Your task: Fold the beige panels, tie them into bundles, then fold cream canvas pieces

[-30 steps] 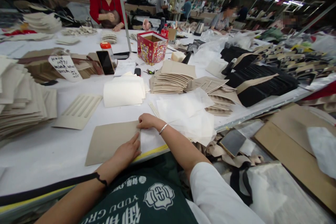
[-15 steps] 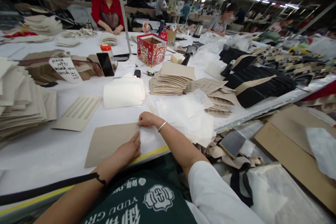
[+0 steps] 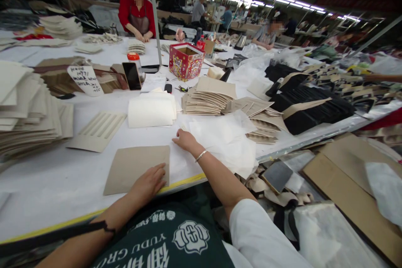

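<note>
A flat beige panel (image 3: 132, 165) lies on the white table near its front edge. My left hand (image 3: 150, 181) rests on the panel's right part, fingers stretched out and lying on it, holding nothing. My right hand (image 3: 186, 140), with a bracelet at the wrist, is just right of the panel, apart from it. Its fingertips point left with a gap between them, and nothing shows in them. Beside that hand lie thin translucent white sheets (image 3: 224, 134). Behind the panel sits a beige piece with raised strips (image 3: 99, 129), and a pile of cream sheets (image 3: 151, 111).
Tall beige stacks (image 3: 34, 117) stand at the left. Behind are a phone (image 3: 132, 76), a red box (image 3: 186, 63) and stacked beige panels (image 3: 209, 98). Black pieces (image 3: 310, 106) lie at the right. Cardboard (image 3: 351, 192) is below the table edge. A co-worker in red (image 3: 138, 16) stands across the table.
My right hand has left the panel's far right corner and moved right and slightly up, towards the translucent sheets. My left hand stays on the panel, its fingers now flatter.
</note>
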Demonstrator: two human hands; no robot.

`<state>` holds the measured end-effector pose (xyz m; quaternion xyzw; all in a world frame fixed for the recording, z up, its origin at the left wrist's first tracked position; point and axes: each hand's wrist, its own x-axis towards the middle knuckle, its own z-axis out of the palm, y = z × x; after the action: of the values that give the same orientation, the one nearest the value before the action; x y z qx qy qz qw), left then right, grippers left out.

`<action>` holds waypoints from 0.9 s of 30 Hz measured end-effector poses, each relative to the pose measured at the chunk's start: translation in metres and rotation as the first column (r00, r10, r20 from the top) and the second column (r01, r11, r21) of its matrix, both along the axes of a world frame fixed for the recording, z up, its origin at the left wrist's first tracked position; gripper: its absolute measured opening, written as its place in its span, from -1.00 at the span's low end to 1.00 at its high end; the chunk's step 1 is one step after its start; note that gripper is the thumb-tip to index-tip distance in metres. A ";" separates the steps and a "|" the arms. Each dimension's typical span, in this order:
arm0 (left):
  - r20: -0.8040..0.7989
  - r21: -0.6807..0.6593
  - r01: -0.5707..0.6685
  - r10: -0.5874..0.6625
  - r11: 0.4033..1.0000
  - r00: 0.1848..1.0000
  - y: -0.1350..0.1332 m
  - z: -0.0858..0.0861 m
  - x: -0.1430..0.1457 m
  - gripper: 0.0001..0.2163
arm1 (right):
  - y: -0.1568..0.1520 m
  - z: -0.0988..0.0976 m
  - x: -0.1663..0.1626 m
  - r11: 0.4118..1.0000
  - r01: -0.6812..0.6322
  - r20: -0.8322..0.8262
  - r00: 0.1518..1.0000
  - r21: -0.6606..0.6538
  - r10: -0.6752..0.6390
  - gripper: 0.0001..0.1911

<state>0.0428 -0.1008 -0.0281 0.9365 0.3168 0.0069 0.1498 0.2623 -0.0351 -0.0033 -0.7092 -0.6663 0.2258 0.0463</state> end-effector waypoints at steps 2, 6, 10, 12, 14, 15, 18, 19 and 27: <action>0.114 0.164 -0.019 0.000 0.986 0.993 -0.011 -0.014 -0.022 -0.76 | -0.027 -0.005 -0.002 0.993 0.019 -0.026 1.000 0.115 -0.016 -0.67; 0.118 0.385 -0.001 -0.048 0.923 0.992 -0.026 -0.032 -0.045 -0.64 | -0.089 -0.025 -0.024 0.924 -0.149 -0.060 0.982 0.351 0.181 -0.76; 0.108 0.472 -0.006 -0.051 0.882 0.993 -0.022 -0.033 -0.036 -0.62 | -0.120 -0.044 -0.043 0.839 -0.339 0.059 0.936 0.424 0.348 -0.81; 0.142 0.506 -0.037 -0.042 0.862 0.989 -0.019 -0.030 -0.032 -0.66 | -0.124 -0.046 -0.046 0.807 -0.376 0.130 0.925 0.455 0.358 -0.81; 0.188 0.518 -0.092 -0.009 0.850 0.982 -0.020 -0.028 -0.037 -0.68 | -0.126 -0.045 -0.047 0.782 -0.408 0.184 0.913 0.472 0.365 -0.80; 0.203 0.507 -0.121 0.018 0.853 0.979 -0.022 -0.028 -0.043 -0.68 | -0.129 -0.043 -0.048 0.773 -0.424 0.200 0.906 0.472 0.374 -0.80; 0.174 0.418 -0.181 0.117 0.890 0.978 -0.033 -0.030 -0.066 -0.64 | -0.137 -0.040 -0.055 0.761 -0.467 0.207 0.884 0.451 0.420 -0.75; 0.151 0.382 -0.195 0.147 0.903 0.978 -0.038 -0.032 -0.073 -0.62 | -0.140 -0.039 -0.059 0.760 -0.477 0.204 0.878 0.441 0.433 -0.73; 0.029 0.225 -0.189 0.187 0.956 0.982 -0.041 -0.024 -0.068 -0.56 | -0.131 -0.044 -0.102 0.776 -0.478 0.202 0.878 0.411 0.434 -0.66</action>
<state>-0.0253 -0.1416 -0.0523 0.9130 0.4011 0.0605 0.0420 0.1604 -0.1660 -0.0472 -0.5063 -0.8532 0.0358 0.1204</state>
